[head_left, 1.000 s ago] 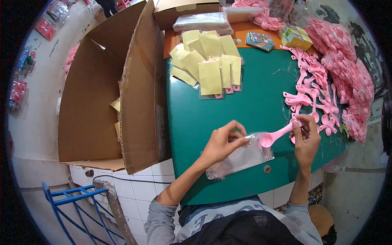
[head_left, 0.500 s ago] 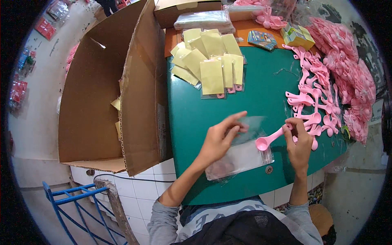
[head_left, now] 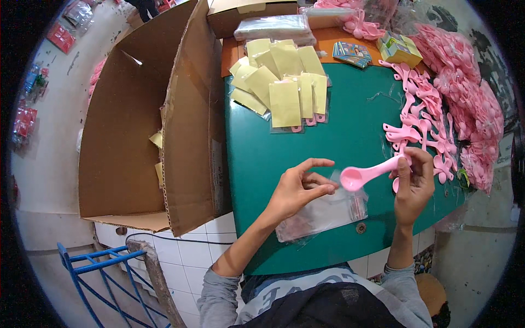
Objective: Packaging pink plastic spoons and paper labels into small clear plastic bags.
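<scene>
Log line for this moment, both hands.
right hand: holding pink spoon by handle | left hand: at clear film, grip unclear | clear bags: on green table

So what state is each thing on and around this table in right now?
Right hand: closed on a pink spoon's handle
Pink spoon: held, bowl toward the left
Left hand: fingers curled, clear film by the fingertips; grip unclear
Clear bags: lying flat
Yellow-backed packets: piled, overlapping
Loose pink spoons: scattered in a heap
Colourful cards: fanned out
Large cardboard box: open, yellow pieces inside
</scene>
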`<state>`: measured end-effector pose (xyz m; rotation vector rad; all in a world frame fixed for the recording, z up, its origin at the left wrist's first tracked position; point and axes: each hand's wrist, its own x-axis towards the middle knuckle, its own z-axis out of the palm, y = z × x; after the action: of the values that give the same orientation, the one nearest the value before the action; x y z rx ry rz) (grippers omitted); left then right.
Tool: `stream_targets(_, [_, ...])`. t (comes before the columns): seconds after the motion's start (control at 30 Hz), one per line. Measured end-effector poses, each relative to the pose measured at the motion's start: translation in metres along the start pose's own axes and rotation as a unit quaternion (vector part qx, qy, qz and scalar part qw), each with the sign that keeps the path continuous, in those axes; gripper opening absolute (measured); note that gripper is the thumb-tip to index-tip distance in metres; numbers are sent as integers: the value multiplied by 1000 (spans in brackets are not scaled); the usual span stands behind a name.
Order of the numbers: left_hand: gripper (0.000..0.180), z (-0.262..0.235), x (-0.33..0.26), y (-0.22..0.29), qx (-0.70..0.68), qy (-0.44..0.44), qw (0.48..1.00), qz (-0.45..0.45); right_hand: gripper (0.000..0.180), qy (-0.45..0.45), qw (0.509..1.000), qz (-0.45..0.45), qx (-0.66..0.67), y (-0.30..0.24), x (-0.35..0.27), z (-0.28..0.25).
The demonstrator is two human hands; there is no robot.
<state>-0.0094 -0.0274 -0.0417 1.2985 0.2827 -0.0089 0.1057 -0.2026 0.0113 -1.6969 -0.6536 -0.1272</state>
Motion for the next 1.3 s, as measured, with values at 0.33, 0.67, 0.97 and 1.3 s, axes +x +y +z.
stream_targets(0.33, [30,5,1,5,-54,-42,997,34,22,-94,995,-17,-18,-4,4,13])
stream_targets(0.67, [11,-6,-19,15,-149,11,984,102,42,-420,902,-87,56,36,141,61])
stream_targets(0.97, [1,-14,-21,18,-138,-153,937,281,36,-53,868,44,-492,227,301,88])
stream_targets(1.3, [29,-10,-21,24,-102,14,972,210,20,-168,983,-8,-67,76,204,53])
